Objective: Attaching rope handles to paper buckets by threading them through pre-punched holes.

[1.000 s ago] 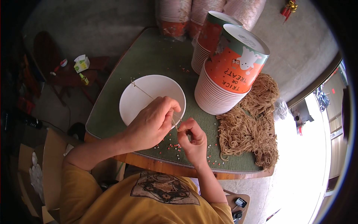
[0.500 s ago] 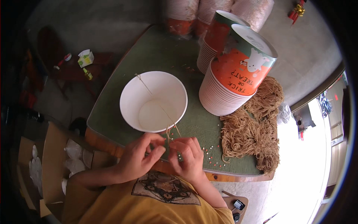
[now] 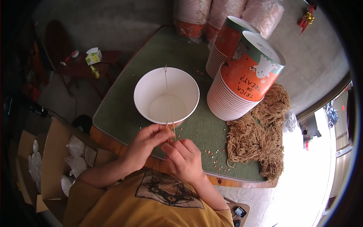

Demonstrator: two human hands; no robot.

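Note:
A white paper bucket (image 3: pixel 145 94) stands upright on the green table, its mouth towards me. A thin tan cord (image 3: pixel 168 87) is knotted at its far rim and runs taut across the mouth to the near rim. At the near rim, my left hand (image 3: pixel 149 140) has thumb and fingertips pinched on the cord's end. Just right of it and slightly closer to me, my right hand (image 3: pixel 184 157) is closed on the cord too, fingers curled. The knot, if any, between my fingertips is hidden.
Stacked printed orange buckets (image 3: pixel 245 85) stand upside down to the right, beside a heap of tan cords (image 3: pixel 251 145). Small white and orange bits (image 3: pixel 215 160) dot the table (image 3: pixel 117 109). Wrapped bucket stacks (image 3: pixel 227 15) are at the back; cardboard boxes (image 3: pixel 55 166) stand at lower left.
The bucket has turned, so its far knot now lies straight ahead of me. My hands have come closer together at the near rim, and the view has shifted slightly.

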